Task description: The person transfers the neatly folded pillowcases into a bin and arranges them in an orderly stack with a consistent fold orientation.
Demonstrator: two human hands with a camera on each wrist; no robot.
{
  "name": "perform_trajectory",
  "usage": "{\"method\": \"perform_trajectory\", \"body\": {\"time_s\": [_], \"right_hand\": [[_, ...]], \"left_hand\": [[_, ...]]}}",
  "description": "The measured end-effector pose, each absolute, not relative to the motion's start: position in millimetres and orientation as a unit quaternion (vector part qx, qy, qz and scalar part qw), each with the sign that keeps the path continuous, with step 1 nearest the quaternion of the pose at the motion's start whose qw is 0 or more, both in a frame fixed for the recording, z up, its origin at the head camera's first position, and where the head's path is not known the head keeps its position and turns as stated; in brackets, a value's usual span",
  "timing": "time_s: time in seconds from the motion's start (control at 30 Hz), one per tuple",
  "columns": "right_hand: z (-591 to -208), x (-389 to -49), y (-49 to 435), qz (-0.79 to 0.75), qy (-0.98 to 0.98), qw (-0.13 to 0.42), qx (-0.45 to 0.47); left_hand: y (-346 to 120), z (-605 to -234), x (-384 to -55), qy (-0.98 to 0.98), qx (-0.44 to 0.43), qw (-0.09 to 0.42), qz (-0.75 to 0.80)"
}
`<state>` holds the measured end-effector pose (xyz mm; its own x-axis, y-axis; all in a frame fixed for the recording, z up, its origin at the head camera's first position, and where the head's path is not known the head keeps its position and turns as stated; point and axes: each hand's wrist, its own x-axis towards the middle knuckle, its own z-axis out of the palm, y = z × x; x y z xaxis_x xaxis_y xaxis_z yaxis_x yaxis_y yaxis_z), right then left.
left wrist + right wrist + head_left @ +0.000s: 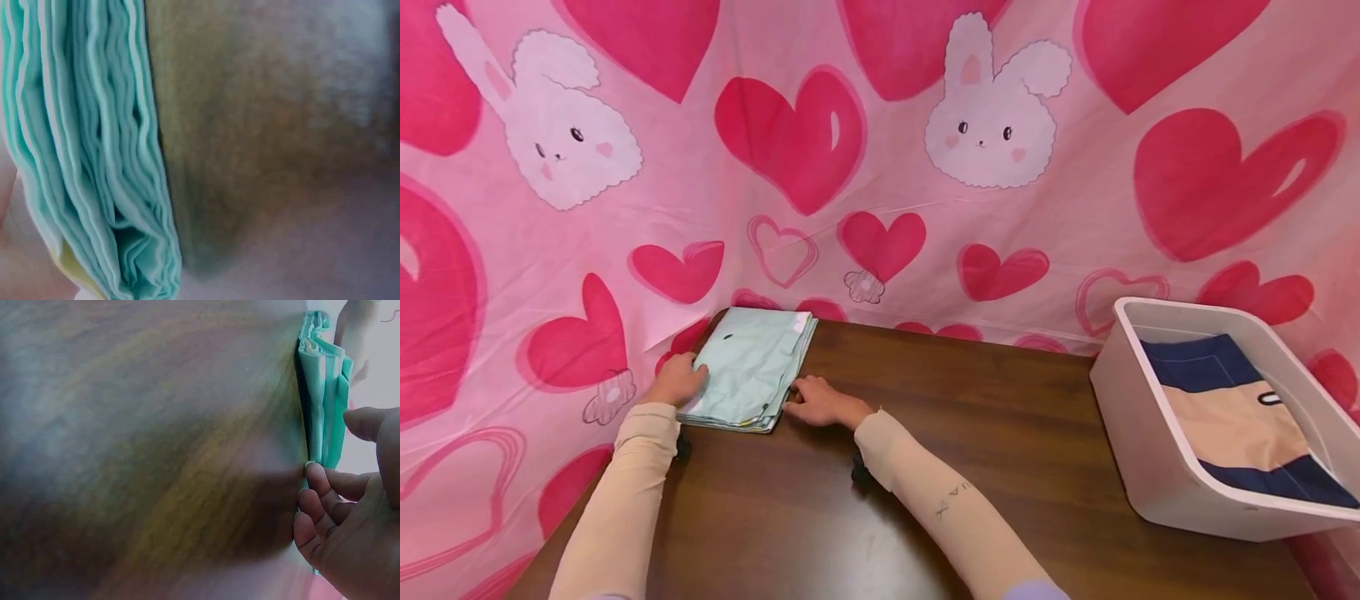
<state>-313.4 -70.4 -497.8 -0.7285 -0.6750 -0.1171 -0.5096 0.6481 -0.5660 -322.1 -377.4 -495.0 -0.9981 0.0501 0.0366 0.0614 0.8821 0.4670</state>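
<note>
A mint-green cloth, folded into a flat rectangle of several layers, lies at the table's far left corner. Its stacked edge fills the left side of the left wrist view, with a small yellow patch low down. My left hand rests against the cloth's left side, fingertips right at its edge. On the opposite side is my right hand, its loosely bent fingers touching the lower edge of the cloth. The right thumb stands apart from those fingers.
A pale grey bin stands at the table's right side, holding a folded navy and tan fabric piece. Pink fabric printed with hearts and rabbits hangs behind and beside the brown wooden table.
</note>
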Motion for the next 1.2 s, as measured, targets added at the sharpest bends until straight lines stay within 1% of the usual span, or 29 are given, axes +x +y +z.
{"method": "perform_trajectory", "body": {"time_s": [0.17, 0.37, 0.6, 0.77, 0.97, 1.1, 1.2], "right_hand": [[-497.6, -314.6, -64.6, -0.261, 0.893, 0.158, -0.332], [-500.5, -317.8, -59.5, -0.277, 0.890, 0.157, -0.326], [-499.3, -319.6, -54.5, -0.254, 0.910, 0.148, -0.292], [-498.7, -322.3, -52.3, -0.261, 0.916, 0.146, -0.268], [-501.9, -324.6, -58.0, -0.281, 0.918, 0.144, -0.239], [-503.4, -324.3, -61.9, -0.288, 0.923, 0.133, -0.219], [-502.6, -325.4, -62.8, -0.298, 0.928, 0.109, -0.197]], "left_hand": [[-374.0, -493.8, -321.1, -0.968, -0.036, -0.028, -0.246], [-363.0, -494.5, -317.9, -0.971, -0.060, -0.046, -0.228], [-344.9, -495.7, -316.3, -0.976, -0.088, -0.031, -0.198], [-339.3, -495.4, -311.2, -0.976, -0.100, -0.033, -0.189], [-336.6, -499.1, -303.9, -0.972, -0.143, -0.008, -0.185], [-333.4, -501.3, -303.7, -0.968, -0.160, 0.002, -0.195], [-329.1, -501.6, -304.9, -0.962, -0.167, -0.007, -0.216]]}}
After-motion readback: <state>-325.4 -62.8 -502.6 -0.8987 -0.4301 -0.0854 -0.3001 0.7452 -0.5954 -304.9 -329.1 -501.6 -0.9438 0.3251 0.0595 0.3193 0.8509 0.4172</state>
